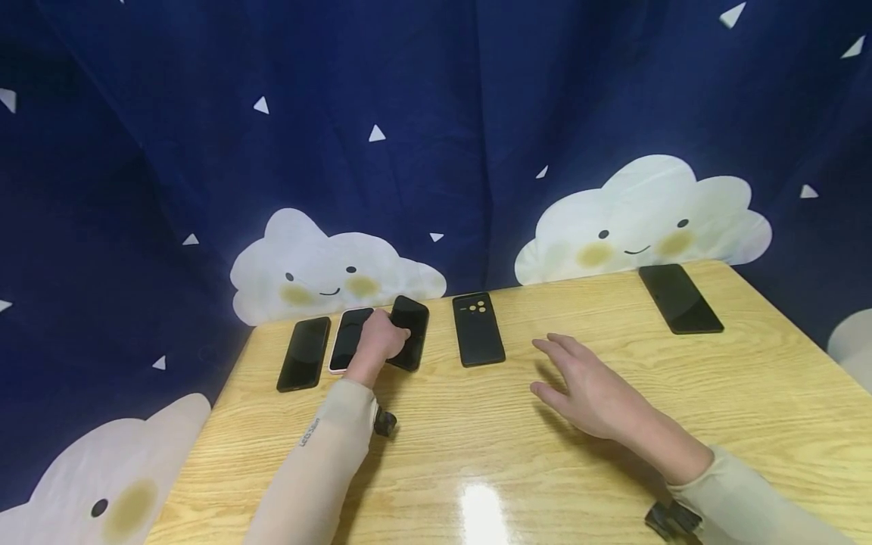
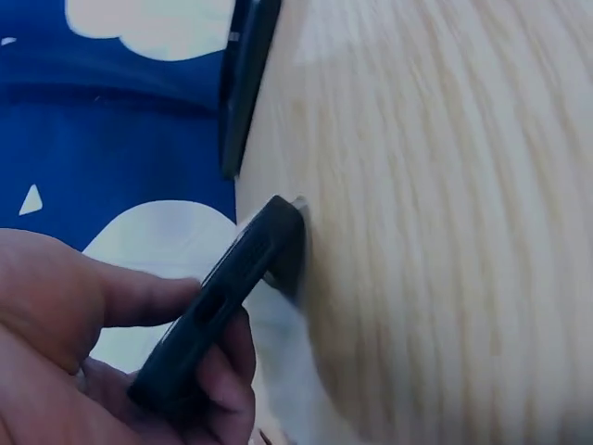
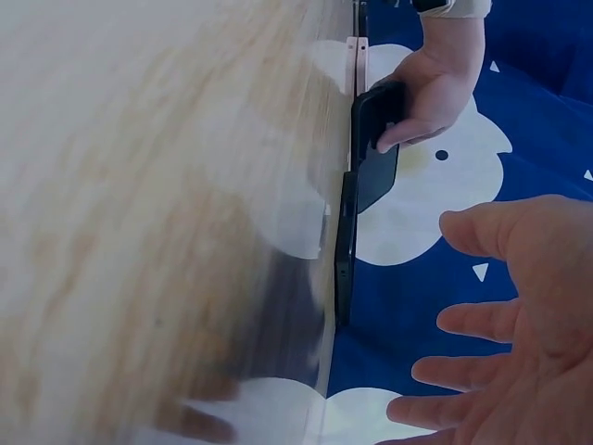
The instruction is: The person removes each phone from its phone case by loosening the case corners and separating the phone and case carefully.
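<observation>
A navy cloud-print curtain [image 1: 422,68] hangs behind a wooden table [image 1: 443,431].

Glossy wood-grain table [image 1: 443,431], smooth-screened held phone [image 1: 411,316], matt plastic-looking phone case [image 1: 480,336], cloth curtain [image 1: 327,68]

wooden table [image 1: 436,446], left phone [image 1: 304,354], pink-edged phone [image 1: 346,342], black case [image 1: 480,337], right phone [image 1: 680,298]

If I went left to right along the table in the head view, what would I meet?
Black phone, pink-rimmed phone, dark phone gripped by the left hand, black case, open right hand, far-right phone.
</observation>
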`<state>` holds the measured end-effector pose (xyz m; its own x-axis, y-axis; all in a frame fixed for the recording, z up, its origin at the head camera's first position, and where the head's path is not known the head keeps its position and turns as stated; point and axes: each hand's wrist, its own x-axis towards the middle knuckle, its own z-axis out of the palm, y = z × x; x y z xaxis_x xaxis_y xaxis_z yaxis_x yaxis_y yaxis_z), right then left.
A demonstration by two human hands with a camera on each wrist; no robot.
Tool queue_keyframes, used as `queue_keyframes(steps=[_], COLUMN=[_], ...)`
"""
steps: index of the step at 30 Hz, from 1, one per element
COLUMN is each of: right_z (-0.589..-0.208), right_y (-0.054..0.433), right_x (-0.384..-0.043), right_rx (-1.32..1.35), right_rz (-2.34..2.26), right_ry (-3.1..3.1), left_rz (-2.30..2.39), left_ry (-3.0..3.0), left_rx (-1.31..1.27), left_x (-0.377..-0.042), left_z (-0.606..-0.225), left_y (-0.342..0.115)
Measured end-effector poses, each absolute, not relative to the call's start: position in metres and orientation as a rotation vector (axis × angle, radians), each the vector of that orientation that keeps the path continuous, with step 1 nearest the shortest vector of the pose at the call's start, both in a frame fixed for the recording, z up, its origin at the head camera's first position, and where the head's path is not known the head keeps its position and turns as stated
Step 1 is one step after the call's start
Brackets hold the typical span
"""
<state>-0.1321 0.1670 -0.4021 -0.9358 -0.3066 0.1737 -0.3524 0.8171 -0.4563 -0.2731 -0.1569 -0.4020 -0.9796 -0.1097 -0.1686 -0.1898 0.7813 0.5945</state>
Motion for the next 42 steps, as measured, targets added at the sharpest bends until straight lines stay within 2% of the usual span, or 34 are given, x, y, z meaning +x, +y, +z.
queue_keyframes(steps=[17,42], right_z=[-0.398,-0.385], right_y=[0.170,0.168], right_x=[-0.134,-0.159], right_rx=[0.539,0.570], right_rz=[0.811,0.925], right_ry=[-2.909,-2.907], left_rz=[1.536,2.065], left_ry=[2.628,2.129], left_rx=[-0.244,-0.188], left_x=[-0.265,-0.230], left_z=[-0.398,-0.388], left_y=[-0.156,-0.113])
